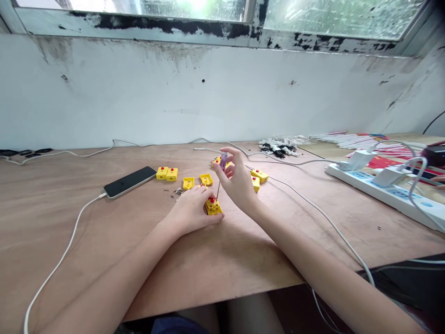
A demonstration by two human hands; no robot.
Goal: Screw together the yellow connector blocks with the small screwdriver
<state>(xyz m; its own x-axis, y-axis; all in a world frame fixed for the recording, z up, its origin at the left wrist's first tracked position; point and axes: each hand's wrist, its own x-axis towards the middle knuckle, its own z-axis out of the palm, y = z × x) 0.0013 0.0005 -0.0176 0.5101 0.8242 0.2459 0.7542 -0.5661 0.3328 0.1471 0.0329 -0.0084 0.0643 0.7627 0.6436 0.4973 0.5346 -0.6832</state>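
Note:
My left hand (pixel 193 208) is closed around a small yellow plastic block (pixel 213 207) with a red knob, pressing it to the tabletop. In my right hand (pixel 239 183) is a screwdriver (pixel 223 160) with a clear purplish handle, held upright between thumb and fingers. Its thin shaft runs down to the yellow block; the tip's exact seat is too small to make out. Just beyond my left hand lie two open yellow shells (pixel 188 183) and a small heap of screws (pixel 178 190).
A phone (pixel 130 182) on a white cable lies left, beside two yellow blocks (pixel 167 173). More yellow blocks (pixel 259 175) sit behind my right hand. A white power strip (pixel 385 190) with chargers stands right. Black and white pieces (pixel 280 146) are piled near the wall.

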